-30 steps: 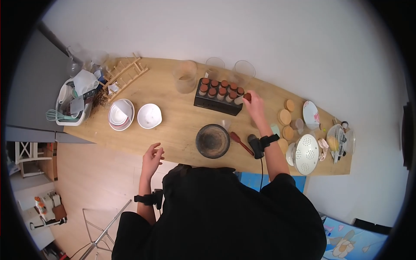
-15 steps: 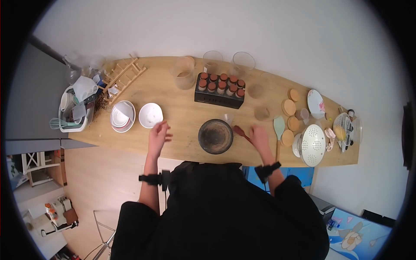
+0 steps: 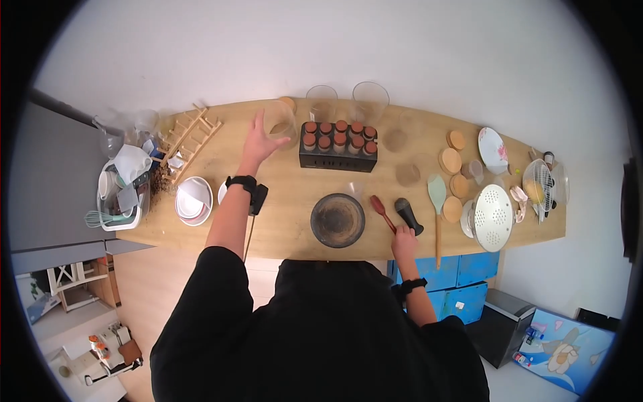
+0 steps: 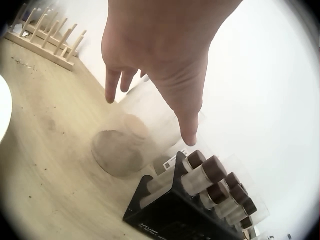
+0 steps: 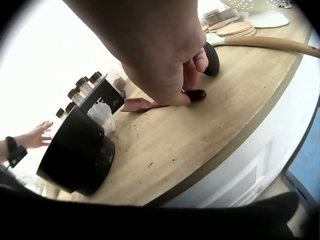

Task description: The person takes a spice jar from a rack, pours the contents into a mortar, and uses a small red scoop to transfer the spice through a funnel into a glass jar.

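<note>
My left hand [image 3: 260,142] reaches over the table with fingers and thumb spread around a clear jar [image 4: 120,150]; in the left wrist view I cannot tell whether it touches. Beside it stands the black rack [image 3: 338,159] of brown-capped bottles. My right hand [image 3: 404,246] pinches the handle of a small dark red spatula [image 3: 380,206], which lies on the table in the right wrist view [image 5: 140,104]. A black pestle [image 3: 408,216] lies just beyond that hand. Left of the spatula stands a dark mortar [image 3: 337,220].
White bowls [image 3: 194,201] stand at the left, near a wooden rack [image 3: 191,142]. On the right are a green spatula [image 3: 437,194], round wooden lids [image 3: 451,161] and a white colander [image 3: 492,218]. Tall clear containers [image 3: 369,102] stand behind the bottle rack.
My left hand has moved forward from the table's near edge to the clear jar. My right hand has left the bottle rack and come back to the spatula's handle.
</note>
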Demonstrator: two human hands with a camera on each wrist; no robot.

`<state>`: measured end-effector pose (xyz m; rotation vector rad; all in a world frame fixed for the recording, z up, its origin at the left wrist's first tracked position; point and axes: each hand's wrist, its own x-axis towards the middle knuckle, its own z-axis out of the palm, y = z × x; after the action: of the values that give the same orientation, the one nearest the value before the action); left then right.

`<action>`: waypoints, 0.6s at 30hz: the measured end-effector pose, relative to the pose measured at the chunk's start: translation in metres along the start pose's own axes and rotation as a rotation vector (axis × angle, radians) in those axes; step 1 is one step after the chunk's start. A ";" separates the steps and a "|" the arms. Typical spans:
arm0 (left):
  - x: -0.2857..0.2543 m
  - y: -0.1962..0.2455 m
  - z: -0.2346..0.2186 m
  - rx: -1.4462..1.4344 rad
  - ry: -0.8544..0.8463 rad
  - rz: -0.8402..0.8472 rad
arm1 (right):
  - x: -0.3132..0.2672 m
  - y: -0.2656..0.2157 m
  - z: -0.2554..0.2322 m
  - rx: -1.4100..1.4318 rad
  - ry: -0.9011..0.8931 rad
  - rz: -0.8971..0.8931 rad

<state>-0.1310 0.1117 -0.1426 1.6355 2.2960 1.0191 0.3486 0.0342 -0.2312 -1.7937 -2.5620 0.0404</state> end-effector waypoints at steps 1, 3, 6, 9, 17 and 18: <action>-0.001 -0.003 0.002 -0.009 0.024 -0.024 | -0.001 0.000 -0.005 0.070 0.073 -0.001; -0.001 -0.008 0.004 -0.015 0.058 -0.044 | -0.002 -0.002 -0.015 0.143 0.155 -0.007; -0.009 -0.008 0.006 -0.025 0.152 -0.075 | -0.012 -0.001 -0.022 0.358 0.091 0.136; -0.024 -0.006 0.001 -0.058 0.105 -0.257 | -0.022 0.008 -0.015 0.621 -0.025 0.292; -0.121 0.022 -0.025 -0.036 0.167 -0.052 | -0.013 0.003 -0.039 1.322 0.105 0.584; -0.129 0.028 -0.030 -0.033 0.164 -0.055 | -0.010 0.006 -0.047 1.323 0.100 0.586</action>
<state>-0.0723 -0.0106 -0.1363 1.5192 2.3974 1.2140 0.3588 0.0278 -0.1846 -1.6426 -1.1494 1.2244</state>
